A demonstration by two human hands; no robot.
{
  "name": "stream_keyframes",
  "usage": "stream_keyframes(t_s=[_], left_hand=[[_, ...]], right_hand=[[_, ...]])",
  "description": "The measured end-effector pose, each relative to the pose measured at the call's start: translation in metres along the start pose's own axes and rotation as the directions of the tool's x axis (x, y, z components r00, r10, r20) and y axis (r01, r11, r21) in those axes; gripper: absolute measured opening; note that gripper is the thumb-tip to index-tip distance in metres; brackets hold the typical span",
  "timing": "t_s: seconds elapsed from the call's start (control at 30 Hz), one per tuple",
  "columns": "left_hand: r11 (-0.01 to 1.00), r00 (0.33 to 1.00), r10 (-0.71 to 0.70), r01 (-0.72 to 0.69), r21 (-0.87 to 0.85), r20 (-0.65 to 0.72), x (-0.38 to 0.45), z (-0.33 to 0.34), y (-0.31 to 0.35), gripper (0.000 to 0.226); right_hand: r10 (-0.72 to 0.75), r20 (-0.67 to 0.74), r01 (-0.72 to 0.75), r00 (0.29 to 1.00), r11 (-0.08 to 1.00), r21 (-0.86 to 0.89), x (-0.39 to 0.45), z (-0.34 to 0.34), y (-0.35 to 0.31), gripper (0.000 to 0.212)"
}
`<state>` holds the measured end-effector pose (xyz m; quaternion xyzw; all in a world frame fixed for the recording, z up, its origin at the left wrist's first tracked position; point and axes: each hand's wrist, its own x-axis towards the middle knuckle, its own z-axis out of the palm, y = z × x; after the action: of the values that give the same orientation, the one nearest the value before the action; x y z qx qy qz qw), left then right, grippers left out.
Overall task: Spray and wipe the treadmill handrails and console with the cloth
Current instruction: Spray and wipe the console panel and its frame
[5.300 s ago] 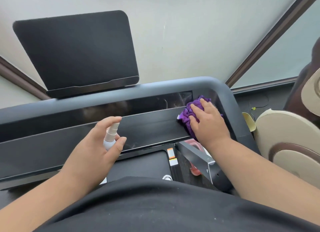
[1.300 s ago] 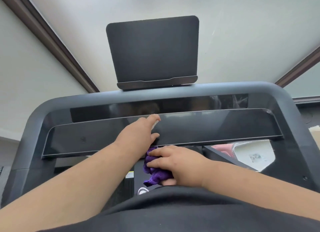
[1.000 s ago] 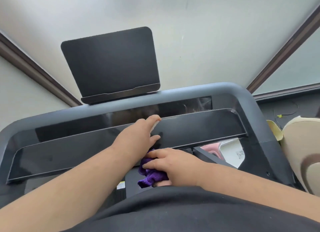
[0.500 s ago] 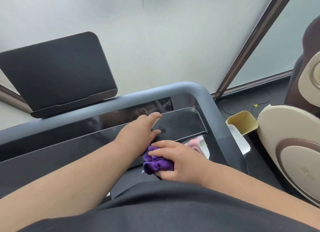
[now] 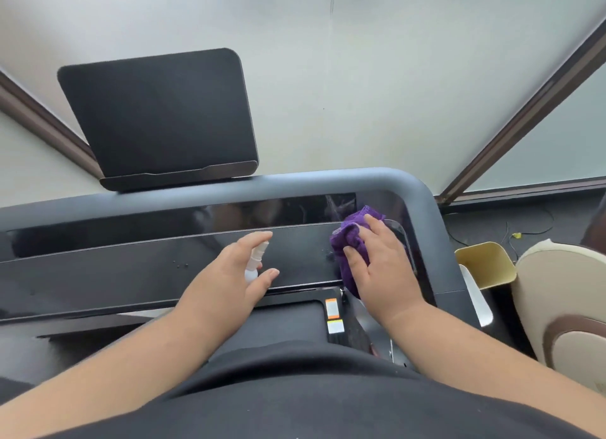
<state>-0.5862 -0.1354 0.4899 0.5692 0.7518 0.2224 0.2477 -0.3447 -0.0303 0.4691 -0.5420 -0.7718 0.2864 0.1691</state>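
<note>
The glossy black treadmill console (image 5: 131,268) runs across the view, framed by a grey handrail (image 5: 416,192) that bends down at the right. My right hand (image 5: 380,268) presses a crumpled purple cloth (image 5: 351,238) flat against the console's right end. My left hand (image 5: 229,278) holds a small white spray bottle (image 5: 255,258) over the console's middle, forefinger on top of the nozzle. Most of the bottle is hidden inside the hand.
A black tablet holder (image 5: 157,117) stands on the handrail at the back left. A yellow bin (image 5: 485,264) and a beige and brown massage chair (image 5: 564,307) sit on the floor to the right. The treadmill deck (image 5: 288,320) lies below the console.
My right hand has lifted the cloth from near my body up onto the console's right end. My left hand stays over the middle, and the bottle now shows in it. The view swung left.
</note>
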Motion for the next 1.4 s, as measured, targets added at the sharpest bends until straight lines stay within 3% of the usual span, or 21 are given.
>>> stream_keyframes(t_s=[0.07,0.17,0.27,0.43,0.6,0.77,0.9,1.0,1.07,1.13,1.23,1.4], left_hand=[[1.0,1.0,-0.007,0.007,-0.02,-0.011,-0.01,-0.005,-0.005,0.057],[1.0,0.999,-0.029,0.029,-0.013,-0.028,-0.021,-0.011,-0.01,0.06],[0.999,0.998,-0.049,0.049,-0.007,-0.027,-0.027,-0.012,-0.013,0.058],[0.999,0.999,-0.027,0.028,0.017,-0.023,-0.029,-0.008,-0.012,0.059],[1.0,1.0,-0.002,0.002,0.008,0.012,-0.025,-0.001,-0.006,0.058],[0.999,0.999,0.048,-0.048,0.004,0.016,-0.024,0.002,-0.004,0.059],[0.999,0.999,0.046,-0.046,0.004,0.013,-0.028,0.003,-0.009,0.059],[0.999,0.999,0.045,-0.045,-0.004,0.017,-0.029,0.004,-0.011,0.058],[0.999,0.999,0.049,-0.049,0.001,0.023,-0.028,0.006,-0.011,0.06],[0.998,0.998,0.06,-0.06,0.007,0.027,-0.028,0.009,-0.01,0.061],[0.996,0.996,0.089,-0.09,0.012,0.03,-0.025,0.013,-0.003,0.061],[0.994,0.994,0.108,-0.109,-0.01,-0.005,-0.016,0.017,0.005,0.057]], right_hand=[[-0.099,0.064,0.105,0.993,0.99,-0.098,-0.001,0.02,-0.013,0.049],[-0.285,0.218,0.345,0.933,0.881,-0.323,0.003,0.054,-0.043,0.058],[-0.324,0.356,0.451,0.876,0.811,-0.373,0.014,0.072,-0.062,0.061],[-0.271,0.368,0.412,0.89,0.823,-0.39,0.027,0.067,-0.054,0.063],[-0.105,0.218,0.2,0.97,0.857,-0.475,0.028,0.028,-0.005,0.062],[-0.006,0.104,0.057,0.995,0.866,-0.496,0.021,0.013,0.013,0.061],[-0.14,0.218,0.235,0.966,0.825,-0.513,0.011,0.034,-0.015,0.063],[-0.34,0.333,0.465,0.88,0.758,-0.457,0.003,0.057,-0.041,0.061],[-0.382,0.376,0.523,0.844,0.739,-0.425,0.009,0.065,-0.048,0.06],[-0.352,0.364,0.484,0.862,0.786,-0.385,0.018,0.062,-0.044,0.06],[-0.256,0.226,0.328,0.94,0.859,-0.392,0.024,0.041,-0.018,0.057],[-0.05,0.064,0.073,0.997,0.893,-0.444,0.021,0.004,0.03,0.057]])
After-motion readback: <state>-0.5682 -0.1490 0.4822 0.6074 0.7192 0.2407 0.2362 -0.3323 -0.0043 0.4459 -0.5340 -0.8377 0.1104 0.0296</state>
